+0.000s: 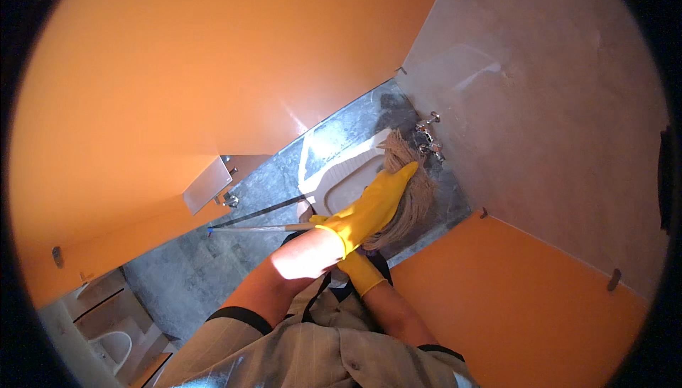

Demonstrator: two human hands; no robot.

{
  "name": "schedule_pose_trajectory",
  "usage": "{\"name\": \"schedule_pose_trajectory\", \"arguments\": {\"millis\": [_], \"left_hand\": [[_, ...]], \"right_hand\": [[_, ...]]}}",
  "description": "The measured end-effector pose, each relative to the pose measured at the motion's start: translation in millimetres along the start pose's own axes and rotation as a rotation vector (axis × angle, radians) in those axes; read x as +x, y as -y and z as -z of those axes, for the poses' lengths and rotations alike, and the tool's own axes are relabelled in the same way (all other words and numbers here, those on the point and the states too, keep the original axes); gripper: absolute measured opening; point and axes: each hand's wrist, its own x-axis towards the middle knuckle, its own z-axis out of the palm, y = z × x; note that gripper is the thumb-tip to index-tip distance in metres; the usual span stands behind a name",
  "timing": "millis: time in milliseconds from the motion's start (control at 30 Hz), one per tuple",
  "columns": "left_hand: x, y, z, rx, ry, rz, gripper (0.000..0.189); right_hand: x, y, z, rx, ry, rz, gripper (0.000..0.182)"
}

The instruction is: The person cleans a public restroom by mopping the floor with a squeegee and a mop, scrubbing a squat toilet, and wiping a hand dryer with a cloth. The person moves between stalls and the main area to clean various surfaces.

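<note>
A string mop with a tan head and a pale handle slants across the space before me. Its blue-tipped end meets the floor at the left, where the handle's shadow joins it. My left hand, in a yellow rubber glove, is closed over the strings; some of its fingers are hidden. Below my left forearm, my right hand, gloved alike, reaches across to the handle, mostly covered by that arm. Beyond the gloves lies a squat toilet pan set in the floor, partly behind the mop head.
Orange partitions flank the stall. Metal pipework with a valve projects near the back wall. A flat pale panel and a metal fitting are at the left. Past them a white ceramic fixture shows. Sunlight crosses the grey floor.
</note>
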Motion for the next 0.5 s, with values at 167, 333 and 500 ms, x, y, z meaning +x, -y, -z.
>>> {"name": "schedule_pose_trajectory", "arguments": {"millis": [167,333,500], "left_hand": [[-22,-38,38,0.151,-0.045,-0.342,0.05],[-48,-28,128,-0.178,-0.138,-0.344,0.054],[-89,50,230,-0.188,-0.205,-0.159,0.052]], "right_hand": [[28,13,-35,0.108,-0.054,0.007,0.031],[39,23,-51,0.117,-0.14,0.055,0.03],[53,14,-74,0.28,-0.082,0.113,0.038]]}}
